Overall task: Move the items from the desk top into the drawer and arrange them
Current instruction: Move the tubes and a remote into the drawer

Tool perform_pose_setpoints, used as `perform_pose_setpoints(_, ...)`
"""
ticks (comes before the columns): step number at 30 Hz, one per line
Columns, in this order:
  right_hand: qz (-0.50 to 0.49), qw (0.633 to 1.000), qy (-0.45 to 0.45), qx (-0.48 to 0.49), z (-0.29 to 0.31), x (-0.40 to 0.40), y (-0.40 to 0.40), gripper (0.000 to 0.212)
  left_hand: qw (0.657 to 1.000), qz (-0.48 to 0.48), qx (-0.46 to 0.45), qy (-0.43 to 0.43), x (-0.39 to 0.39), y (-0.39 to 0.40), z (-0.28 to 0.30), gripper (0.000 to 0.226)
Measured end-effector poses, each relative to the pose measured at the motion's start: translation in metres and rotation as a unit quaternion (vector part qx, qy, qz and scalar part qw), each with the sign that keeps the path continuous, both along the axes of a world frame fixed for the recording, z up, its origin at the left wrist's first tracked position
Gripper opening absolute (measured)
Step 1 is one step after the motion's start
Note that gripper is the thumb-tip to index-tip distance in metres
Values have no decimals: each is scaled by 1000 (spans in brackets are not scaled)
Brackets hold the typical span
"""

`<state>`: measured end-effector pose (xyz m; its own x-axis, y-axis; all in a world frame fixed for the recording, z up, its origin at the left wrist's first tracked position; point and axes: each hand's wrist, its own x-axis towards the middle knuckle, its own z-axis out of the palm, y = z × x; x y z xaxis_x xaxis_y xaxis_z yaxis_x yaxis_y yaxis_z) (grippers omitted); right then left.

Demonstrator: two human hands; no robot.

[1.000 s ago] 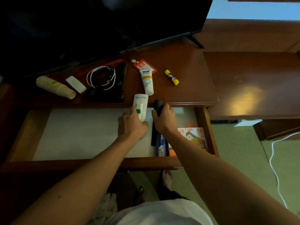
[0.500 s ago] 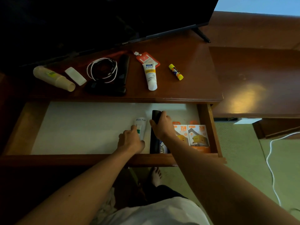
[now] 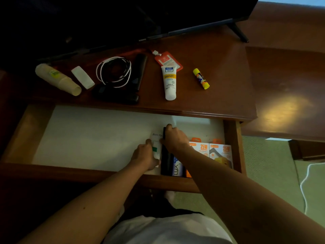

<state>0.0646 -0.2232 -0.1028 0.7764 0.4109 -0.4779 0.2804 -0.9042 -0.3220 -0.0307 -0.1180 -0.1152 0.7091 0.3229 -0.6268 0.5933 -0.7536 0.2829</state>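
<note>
Both hands are inside the open drawer (image 3: 88, 138). My left hand (image 3: 145, 156) holds a white tube with a green mark (image 3: 156, 147) flat on the drawer floor. Right beside it, my right hand (image 3: 174, 140) grips a long black object (image 3: 165, 162), lying lengthwise. To the right in the drawer lie a LUX box (image 3: 177, 169) and two orange 25W charger boxes (image 3: 211, 152). On the desk top remain a white sunscreen tube (image 3: 169, 81), a red card holder (image 3: 168, 60), a yellow glue stick (image 3: 201, 78), a coiled white cable (image 3: 114, 72), a black remote (image 3: 140, 71), paper cups (image 3: 58, 79) and a white case (image 3: 82, 77).
A dark TV (image 3: 123, 18) stands at the back of the desk, its foot (image 3: 240, 33) at the right. A black flat device (image 3: 116, 95) lies near the desk's front edge. A lower wooden surface (image 3: 284, 88) extends right. A white cord (image 3: 306, 180) runs over the green carpet.
Both hands came down from the desk edge into the drawer with the white tube and the black object, then drew them toward the drawer's front beside the boxes.
</note>
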Motion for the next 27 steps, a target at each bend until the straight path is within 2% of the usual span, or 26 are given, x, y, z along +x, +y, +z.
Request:
perform_pose_setpoints(3,40,997,-32,-55,-5,4,-1,52,1000,-1,-5,-3,-2,1,-4,66)
perform_pose_setpoints(7,78,991,-42,-97,-10,9,-1,61,999,-23,-23,23,4,10,-2,69)
perform_pose_setpoints(11,90,989,-63,-99,-13,10,-5,61,998,-28,-27,53,24,23,4,70)
perform_pose_setpoints(14,96,987,-80,-99,-15,9,-10,62,999,-45,-21,2,41,26,1,71)
perform_pose_setpoints(17,89,990,-65,-86,-15,8,-11,59,993,-107,-25,-34,51,29,-6,77)
perform_pose_setpoints(27,53,995,-41,-75,-15,2,-7,56,981,-192,-32,-26,46,40,-8,71)
